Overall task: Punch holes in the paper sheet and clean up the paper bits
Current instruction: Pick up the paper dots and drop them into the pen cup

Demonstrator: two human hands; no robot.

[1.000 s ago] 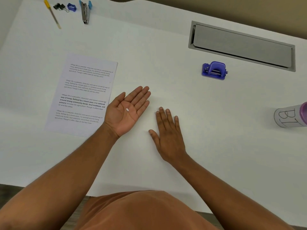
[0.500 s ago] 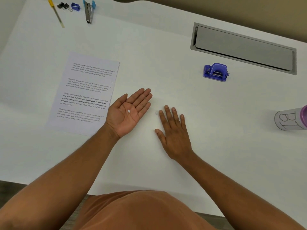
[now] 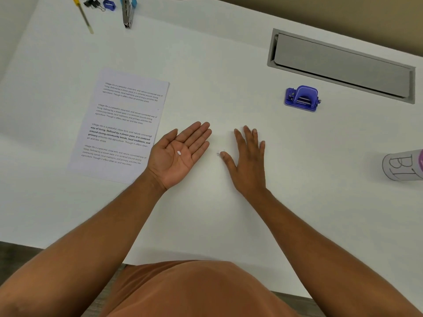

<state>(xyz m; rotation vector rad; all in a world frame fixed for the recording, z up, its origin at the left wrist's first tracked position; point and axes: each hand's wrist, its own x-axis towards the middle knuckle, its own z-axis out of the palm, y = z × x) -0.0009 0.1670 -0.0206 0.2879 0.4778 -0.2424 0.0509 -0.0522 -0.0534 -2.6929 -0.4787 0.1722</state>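
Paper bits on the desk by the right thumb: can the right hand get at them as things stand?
Probably yes. The right hand lies flat, palm down, with its thumb tip right beside the paper bits, and nothing lies between them. The left hand, palm up, waits alongside.

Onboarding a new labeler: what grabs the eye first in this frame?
The two open hands at centre: the left hand lies palm up with a white paper bit on it, the right hand flat on the desk, more bits by its thumb. Next, the purple punch to the upper right and the printed sheet to the left.
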